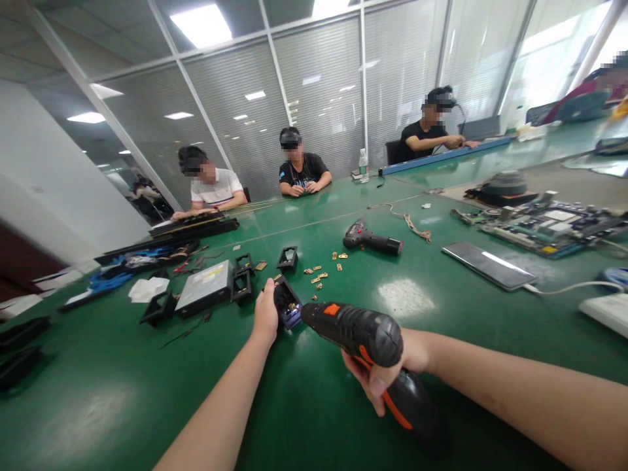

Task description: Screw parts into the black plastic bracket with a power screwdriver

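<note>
Gripped by its handle in my right hand (375,379) is a black and orange cordless screwdriver (338,324), its nose pointing left. My left hand (266,311) is closed around the left side of a small black plastic housing (287,301), propped on the table. The tool's nose is right beside the housing, and light falls on its lower inside. Whether the bit touches a screw cannot be made out. Several small brass plates (318,277) lie scattered just beyond. More black frames (287,258) stand beyond and left of my left hand.
A second cordless driver (373,239) lies farther back on the green table (275,392). To the left is a silver disc drive (205,288). On the right are a charging phone (488,265) and circuit boards (549,226). Several people sit across the table.
</note>
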{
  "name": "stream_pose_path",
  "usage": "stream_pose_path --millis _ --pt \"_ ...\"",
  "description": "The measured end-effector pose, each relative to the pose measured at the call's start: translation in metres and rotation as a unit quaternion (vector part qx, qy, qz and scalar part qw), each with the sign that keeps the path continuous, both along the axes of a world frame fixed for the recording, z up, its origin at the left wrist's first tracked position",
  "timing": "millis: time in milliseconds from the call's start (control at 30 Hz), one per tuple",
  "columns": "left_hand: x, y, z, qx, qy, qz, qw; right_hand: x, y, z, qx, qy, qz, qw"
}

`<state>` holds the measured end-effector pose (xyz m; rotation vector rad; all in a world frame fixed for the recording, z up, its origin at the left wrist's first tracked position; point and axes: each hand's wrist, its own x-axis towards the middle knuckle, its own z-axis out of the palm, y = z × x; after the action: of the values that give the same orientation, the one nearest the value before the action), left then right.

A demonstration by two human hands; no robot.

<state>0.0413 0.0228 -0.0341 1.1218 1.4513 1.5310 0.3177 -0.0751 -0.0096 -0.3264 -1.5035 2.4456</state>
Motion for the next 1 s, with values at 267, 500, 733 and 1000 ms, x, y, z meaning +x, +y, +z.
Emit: stream_pose_path --millis 267,500,733,1000 --pt "-0.005 0.002 -0.002 0.003 -0.008 -0.031 0.999 0.003 0.002 0.003 0.006 -0.005 -0.001 1.000" --pt "-0.005 -0.002 -0.002 0.016 0.049 -0.022 0.998 0.002 0.001 -0.012 -0.002 -0.011 -0.026 1.000" --pt "-0.007 -0.003 -0.003 0.027 0.067 -0.018 0.997 0.003 0.001 -0.015 0.003 -0.002 -0.027 1.000" --pt "-0.008 0.002 -0.008 0.044 0.069 0.004 0.997 0.002 0.001 -0.019 0.023 -0.013 -0.036 0.999"
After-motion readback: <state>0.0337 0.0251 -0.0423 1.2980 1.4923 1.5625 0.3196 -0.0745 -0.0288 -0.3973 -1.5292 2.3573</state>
